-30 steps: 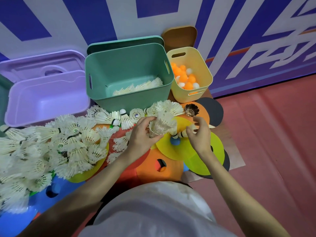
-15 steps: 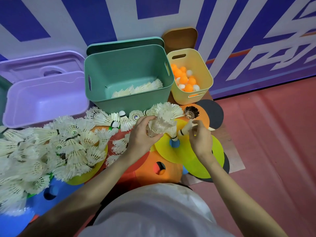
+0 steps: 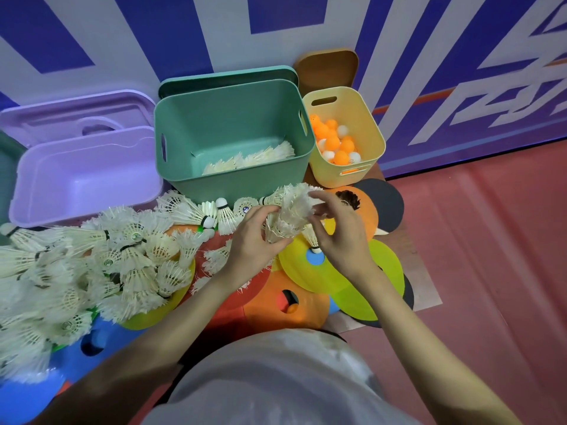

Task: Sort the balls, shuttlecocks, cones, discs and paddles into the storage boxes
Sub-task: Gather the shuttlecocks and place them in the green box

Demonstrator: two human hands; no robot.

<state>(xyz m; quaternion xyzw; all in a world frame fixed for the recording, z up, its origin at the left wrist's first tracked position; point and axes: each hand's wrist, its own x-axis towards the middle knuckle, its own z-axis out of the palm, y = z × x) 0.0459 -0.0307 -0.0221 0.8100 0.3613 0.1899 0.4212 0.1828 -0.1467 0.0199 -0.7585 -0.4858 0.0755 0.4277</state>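
Note:
My left hand [image 3: 253,240] grips a nested stack of white shuttlecocks [image 3: 291,213] by its lower end, just in front of the green box [image 3: 233,179]. My right hand [image 3: 337,231] pinches the top of the same stack with its fingertips. Several shuttlecocks lie inside the green box. The yellow box [image 3: 368,130] to its right holds orange and white balls [image 3: 336,144]. A big heap of loose shuttlecocks [image 3: 92,265] covers the floor at the left. Flat yellow, orange, green and blue discs [image 3: 306,271] lie under my hands.
An empty purple box [image 3: 79,179] with its lid behind it stands at the left. A brown lid [image 3: 328,69] leans on the wall behind the yellow box. Black paddles [image 3: 386,204] lie at the right of the discs. Red floor spreads to the right.
My right hand picked a shuttlecock off the yellow disc and has brought it onto the top of the stack in my left hand. Both hands rose slightly toward the green box.

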